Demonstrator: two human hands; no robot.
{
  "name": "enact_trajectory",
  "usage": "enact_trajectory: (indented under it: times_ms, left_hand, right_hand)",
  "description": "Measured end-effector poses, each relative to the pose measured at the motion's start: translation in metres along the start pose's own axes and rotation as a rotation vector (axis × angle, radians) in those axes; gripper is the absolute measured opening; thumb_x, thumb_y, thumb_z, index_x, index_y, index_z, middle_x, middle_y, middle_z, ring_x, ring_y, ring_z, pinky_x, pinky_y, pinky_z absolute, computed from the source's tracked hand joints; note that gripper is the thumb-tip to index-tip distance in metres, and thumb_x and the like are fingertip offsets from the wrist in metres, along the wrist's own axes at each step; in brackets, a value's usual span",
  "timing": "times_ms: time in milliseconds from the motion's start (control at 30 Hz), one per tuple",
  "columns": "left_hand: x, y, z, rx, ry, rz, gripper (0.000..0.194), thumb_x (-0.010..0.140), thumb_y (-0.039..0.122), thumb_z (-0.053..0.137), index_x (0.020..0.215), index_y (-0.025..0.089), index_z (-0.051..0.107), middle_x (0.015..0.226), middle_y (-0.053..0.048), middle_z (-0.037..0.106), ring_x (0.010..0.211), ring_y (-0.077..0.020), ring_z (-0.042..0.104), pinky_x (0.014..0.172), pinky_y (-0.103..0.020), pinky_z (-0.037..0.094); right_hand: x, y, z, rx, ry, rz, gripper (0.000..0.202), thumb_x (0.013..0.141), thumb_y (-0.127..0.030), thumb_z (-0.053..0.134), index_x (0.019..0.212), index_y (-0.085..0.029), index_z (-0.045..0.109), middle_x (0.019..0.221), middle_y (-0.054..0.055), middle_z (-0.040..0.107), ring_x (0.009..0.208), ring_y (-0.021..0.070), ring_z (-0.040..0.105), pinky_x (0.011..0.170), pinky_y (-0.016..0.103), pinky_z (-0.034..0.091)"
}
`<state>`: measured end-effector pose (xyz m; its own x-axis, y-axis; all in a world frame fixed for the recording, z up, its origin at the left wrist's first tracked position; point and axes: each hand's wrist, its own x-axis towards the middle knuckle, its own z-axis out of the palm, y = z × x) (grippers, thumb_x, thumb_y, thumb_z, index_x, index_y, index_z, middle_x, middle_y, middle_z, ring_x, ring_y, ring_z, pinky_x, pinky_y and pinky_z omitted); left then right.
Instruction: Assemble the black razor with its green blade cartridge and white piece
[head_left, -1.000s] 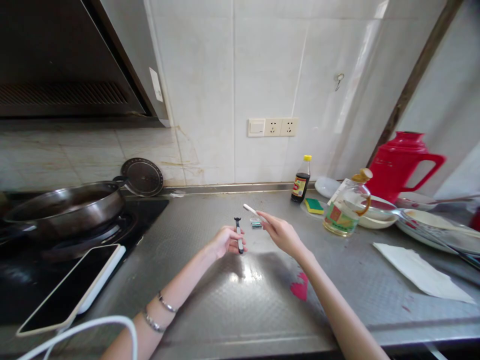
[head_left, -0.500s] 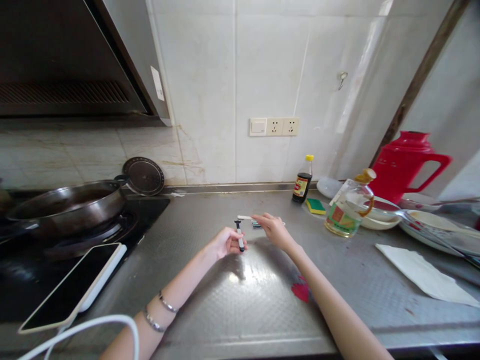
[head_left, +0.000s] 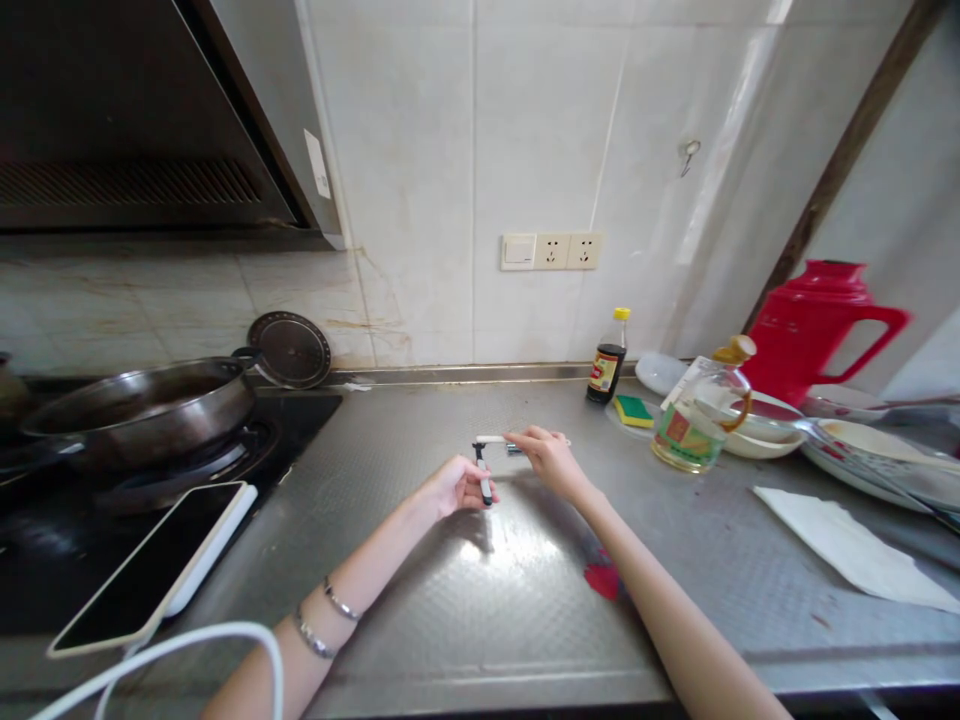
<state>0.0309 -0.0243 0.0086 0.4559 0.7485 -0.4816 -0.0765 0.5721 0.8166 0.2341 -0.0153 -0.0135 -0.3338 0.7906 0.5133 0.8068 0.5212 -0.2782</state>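
My left hand (head_left: 463, 488) grips a small razor-like tool (head_left: 484, 478) with a grey and black handle and a dark head at its far end. Fingers of my right hand (head_left: 551, 458) close on a thin white stick (head_left: 492, 439), whose left tip lies close to the tool's head; whether they touch I cannot tell. Beside and partly under my right hand, small dark-and-silver cylinders (head_left: 514, 449) lie on the steel counter (head_left: 450, 620). A red patch (head_left: 602, 578) shows near my right forearm.
Left: a steel pan (head_left: 150, 405) on the stove, a phone (head_left: 154, 570) and a white cable (head_left: 202, 635). Right: a dark sauce bottle (head_left: 606, 362), a sponge (head_left: 634, 411), an oil jug (head_left: 694, 425), a red thermos (head_left: 810, 330), dishes and a paper sheet (head_left: 851, 550).
The view has shifted slightly. My left hand and the tool have moved slightly right and down, while my right hand still holds the white stick at nearly the same spot.
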Motion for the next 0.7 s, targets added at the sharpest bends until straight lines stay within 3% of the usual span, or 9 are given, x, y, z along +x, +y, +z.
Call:
enact_trajectory:
  times_ms: [700]
  left_hand:
    - [0.0039, -0.0074, 0.0015, 0.164, -0.031, 0.047, 0.013, 0.066, 0.010, 0.054, 0.077, 0.013, 0.048, 0.058, -0.005, 0.063, 0.052, -0.0194, 0.065, 0.048, -0.025, 0.049]
  right_hand:
    - [-0.0037, 0.0013, 0.0011, 0.055, 0.050, -0.016, 0.036, 0.090, -0.017, 0.041, 0.119, -0.031, 0.056, 0.090, 0.005, 0.064, 0.083, 0.0167, 0.058, 0.074, 0.029, 0.037]
